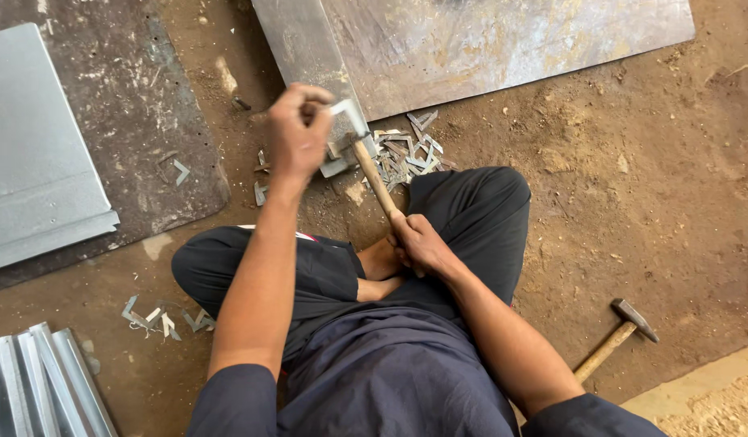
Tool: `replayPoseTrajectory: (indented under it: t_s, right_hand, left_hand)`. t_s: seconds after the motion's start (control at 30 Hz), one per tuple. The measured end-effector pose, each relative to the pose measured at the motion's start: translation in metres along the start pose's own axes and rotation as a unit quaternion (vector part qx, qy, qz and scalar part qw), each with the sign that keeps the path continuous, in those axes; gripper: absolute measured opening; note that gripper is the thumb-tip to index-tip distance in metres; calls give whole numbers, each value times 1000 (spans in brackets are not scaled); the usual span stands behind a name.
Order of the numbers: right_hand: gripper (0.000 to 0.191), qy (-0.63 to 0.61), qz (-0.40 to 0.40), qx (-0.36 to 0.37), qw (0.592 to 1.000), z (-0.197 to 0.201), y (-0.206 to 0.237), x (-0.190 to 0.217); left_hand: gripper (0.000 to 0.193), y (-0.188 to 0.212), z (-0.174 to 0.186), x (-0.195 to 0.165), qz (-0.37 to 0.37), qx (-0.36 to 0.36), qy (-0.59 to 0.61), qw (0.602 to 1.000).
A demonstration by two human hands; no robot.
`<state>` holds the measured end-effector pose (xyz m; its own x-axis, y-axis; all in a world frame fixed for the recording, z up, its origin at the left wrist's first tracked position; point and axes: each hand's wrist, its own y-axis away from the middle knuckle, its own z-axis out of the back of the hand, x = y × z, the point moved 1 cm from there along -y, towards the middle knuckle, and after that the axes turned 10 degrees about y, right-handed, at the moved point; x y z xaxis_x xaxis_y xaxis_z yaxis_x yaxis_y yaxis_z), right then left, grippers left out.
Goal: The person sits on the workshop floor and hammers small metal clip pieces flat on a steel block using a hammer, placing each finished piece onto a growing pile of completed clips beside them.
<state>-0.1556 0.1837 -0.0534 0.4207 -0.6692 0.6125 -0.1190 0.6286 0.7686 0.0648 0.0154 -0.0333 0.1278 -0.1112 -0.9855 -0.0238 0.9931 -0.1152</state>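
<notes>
**Hammer on bent strip, heap of finished angles beside it**

Seated cross-legged on the dirt floor, centre of frame. Just above the knees, right of the raised fist: a pile of small bent metal angle pieces [406, 152], a fair number already shaped by the look of it. More of the same scattered loose at lower left [159, 317] and one alone on the dark sheet at upper left [180, 171]. Judging from the heap, well into the run; how many blanks remain cannot be told, no stack of unbent strips plainly visible.

Left hand [297, 133], upper centre: fingers curled shut into a fist, pinching a small light metal strip [347, 113] that pokes out to the right of the knuckles, bent at a corner. Held over a small metal block [338, 154] on the ground, at the edge of the big steel plate [503, 44] along the top.

Right hand [418, 241], centre: fingers wrapped tight round the lower end of a wooden hammer handle [377, 180], shaft running up and left, head meeting the strip just beside the left fist. Head itself mostly hidden, contact or a hair apart — cannot tell.

Spare hammer [615, 338] lying untouched at lower right. Folded galvanised sheets at left edge [34, 162] and ribbed profiles at bottom left [42, 380].
</notes>
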Motion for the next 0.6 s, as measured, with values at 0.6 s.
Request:
replayPoseTrajectory:
  t_s: [0.6]
  right_hand:
    - [62, -12, 65, 24, 998, 3, -6, 10]
  left_hand:
    - [29, 16, 91, 67, 183, 26, -370, 911]
